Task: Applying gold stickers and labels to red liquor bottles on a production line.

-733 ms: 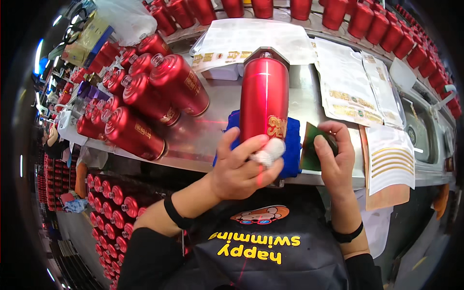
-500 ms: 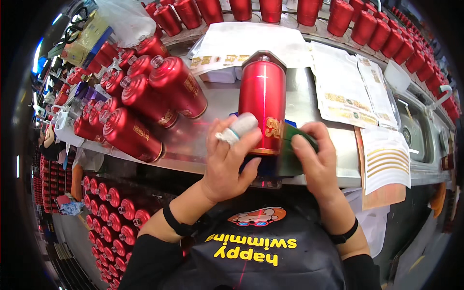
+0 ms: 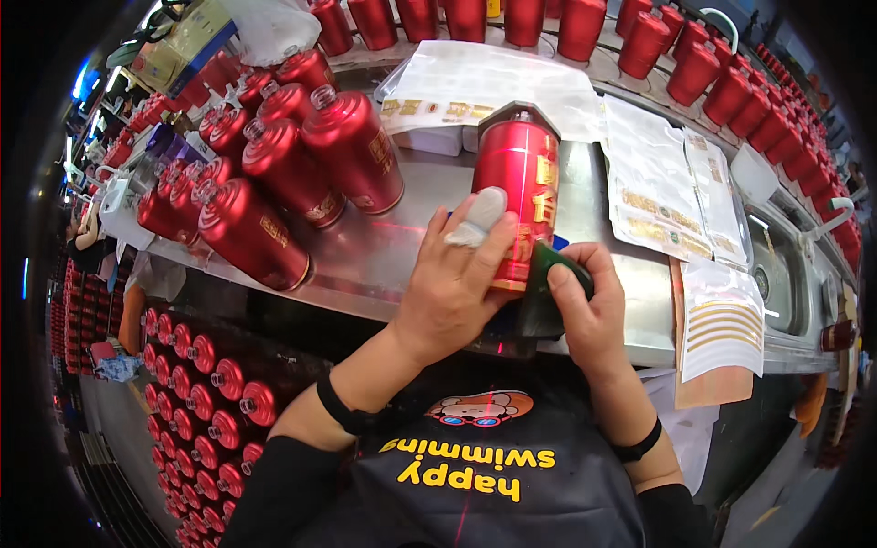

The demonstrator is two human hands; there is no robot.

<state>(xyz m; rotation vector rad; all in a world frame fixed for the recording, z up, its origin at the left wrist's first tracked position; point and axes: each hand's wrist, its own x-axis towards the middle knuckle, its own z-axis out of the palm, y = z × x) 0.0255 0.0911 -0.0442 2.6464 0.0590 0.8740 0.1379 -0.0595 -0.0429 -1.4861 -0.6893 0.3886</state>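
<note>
A glossy red bottle (image 3: pixel 513 160) with gold lettering lies in a dark angular holder (image 3: pixel 554 131) at the middle of the metal table. My left hand (image 3: pixel 457 274) is wrapped over the bottle's near left side; a pale grey-white covering (image 3: pixel 486 208) is on one or more of its fingers. Between the thumb and fingers of my right hand (image 3: pixel 592 301) is a dark green flat scraper-like piece (image 3: pixel 544 306), its edge against or very close to the bottle's near right side. A blue part (image 3: pixel 559 245) shows behind it. The bottle's near end is partly hidden by my hands.
Several red bottles (image 3: pixel 352 151) stand on the table to the left. Backing sheets with gold labels (image 3: pixel 493 78) lie behind and right (image 3: pixel 653 183); curved gold strips (image 3: pixel 726 324) are at the right edge. Beyond are a sink (image 3: pixel 776 274) and a curved line of red bottles (image 3: pixel 580 32).
The red bottle has turned, bringing more gold lettering to the top. My left hand has slid along its side, and the green piece in my right hand is tilted more upright. The view has shifted slightly.
</note>
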